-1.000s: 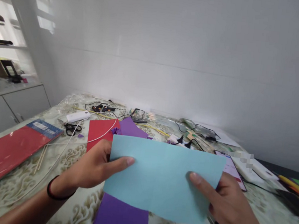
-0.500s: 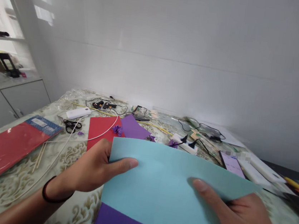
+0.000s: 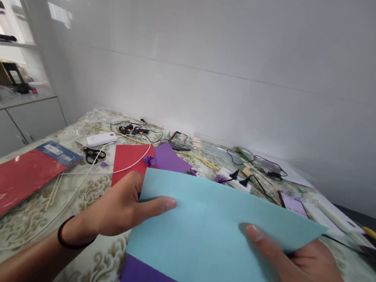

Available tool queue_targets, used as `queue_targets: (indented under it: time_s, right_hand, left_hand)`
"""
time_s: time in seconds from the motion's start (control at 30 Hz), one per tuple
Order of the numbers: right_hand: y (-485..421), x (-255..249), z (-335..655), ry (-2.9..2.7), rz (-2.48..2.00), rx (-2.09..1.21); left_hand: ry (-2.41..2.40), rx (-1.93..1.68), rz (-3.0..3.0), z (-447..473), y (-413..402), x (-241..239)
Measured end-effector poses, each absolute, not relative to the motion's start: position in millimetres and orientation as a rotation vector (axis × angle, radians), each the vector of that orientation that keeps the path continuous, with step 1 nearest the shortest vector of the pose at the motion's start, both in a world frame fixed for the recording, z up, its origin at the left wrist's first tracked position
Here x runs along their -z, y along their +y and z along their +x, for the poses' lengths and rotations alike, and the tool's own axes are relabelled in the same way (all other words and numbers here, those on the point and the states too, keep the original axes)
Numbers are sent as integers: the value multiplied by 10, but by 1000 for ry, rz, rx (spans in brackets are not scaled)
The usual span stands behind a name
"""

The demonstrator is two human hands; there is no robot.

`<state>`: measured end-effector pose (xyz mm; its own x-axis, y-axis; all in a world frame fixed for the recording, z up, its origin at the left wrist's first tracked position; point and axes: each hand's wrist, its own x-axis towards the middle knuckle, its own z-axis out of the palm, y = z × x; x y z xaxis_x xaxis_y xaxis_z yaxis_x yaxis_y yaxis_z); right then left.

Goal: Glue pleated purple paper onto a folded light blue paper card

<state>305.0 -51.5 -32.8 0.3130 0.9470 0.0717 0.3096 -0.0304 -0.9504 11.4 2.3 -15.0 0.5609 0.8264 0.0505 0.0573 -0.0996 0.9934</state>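
The bench [image 3: 106, 258] carries a pale cloth with an olive scroll pattern and stands against a plain white wall [image 3: 212, 48] with one horizontal seam. Gray cabinets [image 3: 41, 119] with shelving above occupy the left side. On the bench, a red packet [image 3: 16, 185] lies at far left, black-handled scissors [image 3: 93, 153] lie beyond it, and a red sheet [image 3: 130, 156] adjoins a purple sheet [image 3: 172, 159]. A white power strip [image 3: 242, 184] with black plugs and a phone [image 3: 292, 205] lie toward the right. Relative to one second earlier, the right hand [image 3: 311, 277] is positioned lower and farther right; the right end of the light-blue sheet [image 3: 204, 233] extends farther in the same direction. The left hand [image 3: 121, 210] retains its grip at the left edge. The light-blue sheet is held above the bench between both hands, partly covering a dark purple sheet [image 3: 155, 280]. The fingers of each hand are clamped on it, thumb on the near face, the others behind. Its surface is matte, unmarked and gently bowed, with a straight left edge and a pointed upper-right corner.
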Motion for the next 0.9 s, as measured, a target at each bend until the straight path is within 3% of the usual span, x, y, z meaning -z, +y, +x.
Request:
queue_targets:
  time_s: [0.9]
  right_hand:
    - [-584,297,3099,-1262,-1559,-827]
  left_hand:
    - [785,-775,1547,107,-6,106]
